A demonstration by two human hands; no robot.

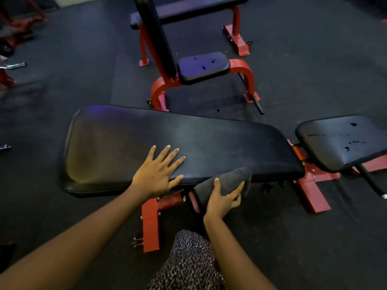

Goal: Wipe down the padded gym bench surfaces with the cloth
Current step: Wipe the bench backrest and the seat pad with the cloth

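Patterned garment (188,264) at near centre. Right hand (224,198) grips the grey cloth (230,178), fingers and thumb curled round it. The cloth lies against the near edge of the long black pad (188,139), toward its right end. Left hand (156,173) is released, flat on the pad's near edge, fingers spread, just left of the cloth. Red frame (150,222) sits under the pad. Seat pad (343,141) is right of the long pad, its surface torn in spots. Farther: a second bench (203,65) with red legs and an upright back. Farthest: a flat bench (188,7).
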